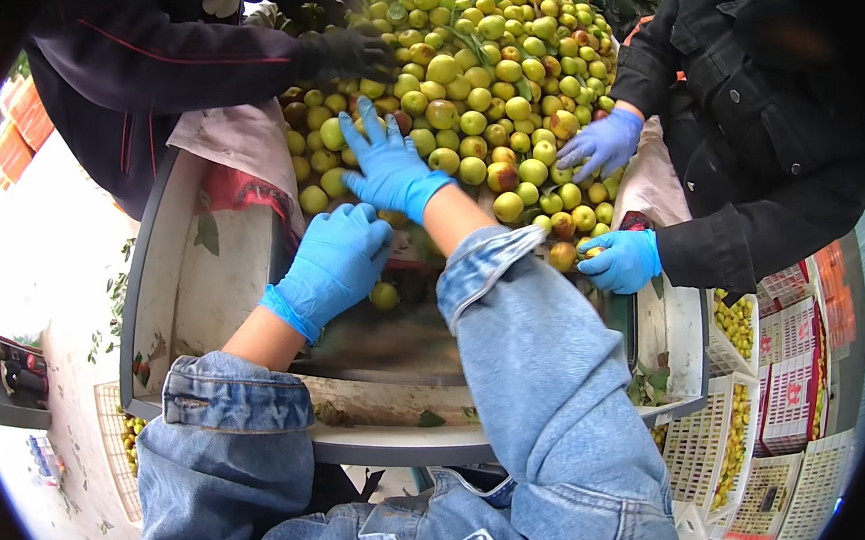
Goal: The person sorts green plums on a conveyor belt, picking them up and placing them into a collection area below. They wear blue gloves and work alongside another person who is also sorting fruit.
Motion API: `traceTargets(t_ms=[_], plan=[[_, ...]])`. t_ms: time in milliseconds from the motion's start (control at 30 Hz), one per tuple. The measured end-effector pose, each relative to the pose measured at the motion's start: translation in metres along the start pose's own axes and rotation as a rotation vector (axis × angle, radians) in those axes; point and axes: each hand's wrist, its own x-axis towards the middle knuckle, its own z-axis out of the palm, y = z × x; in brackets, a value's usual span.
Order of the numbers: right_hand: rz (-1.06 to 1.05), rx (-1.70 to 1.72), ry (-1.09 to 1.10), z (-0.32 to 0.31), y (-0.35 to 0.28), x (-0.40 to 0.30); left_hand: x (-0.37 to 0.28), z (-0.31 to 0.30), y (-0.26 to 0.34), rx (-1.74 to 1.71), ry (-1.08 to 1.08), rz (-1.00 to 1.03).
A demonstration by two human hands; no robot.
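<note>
A heap of round green-yellow fruits, which look like jujubes, some with brown patches, slopes down before me. My right hand, in a blue glove, reaches across onto the lower left of the heap, palm down and fingers spread. Nearer to me, my left hand, also gloved in blue, is curled above the dark chute; its palm and anything inside it are hidden. Just right of those curled fingers a single fruit shows over the chute, whose surface is blurred.
A pale tray rim curves around the chute, with loose leaves inside. On the left, a co-worker's dark glove is over the heap. Another co-worker's gloved hands work at right. Plastic crates of fruit stand on the right.
</note>
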Motion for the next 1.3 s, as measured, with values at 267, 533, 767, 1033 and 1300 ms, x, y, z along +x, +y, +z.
traceTargets(t_ms=[267, 533, 767, 1033, 1300], plan=[[-0.358, -0.208, -0.303, -0.027, 0.005, -0.093, 0.003, 0.001, -0.002, 0.096, 0.151, -0.099], [-0.127, -0.326, -0.159, -0.03, 0.021, -0.143, -0.025, 0.009, -0.001, 0.149, -0.522, -0.075], [-0.296, -0.116, -0.189, -0.037, 0.011, -0.173, 0.002, -0.004, -0.008, -0.02, -0.091, -0.067], [0.09, -0.177, -0.154, -0.031, 0.045, -0.198, -0.008, -0.003, 0.003, 0.045, -0.285, -0.041], [0.031, 0.054, 0.205, -0.064, 0.049, -0.147, -0.018, 0.009, 0.0, -0.005, -0.319, 0.247]])
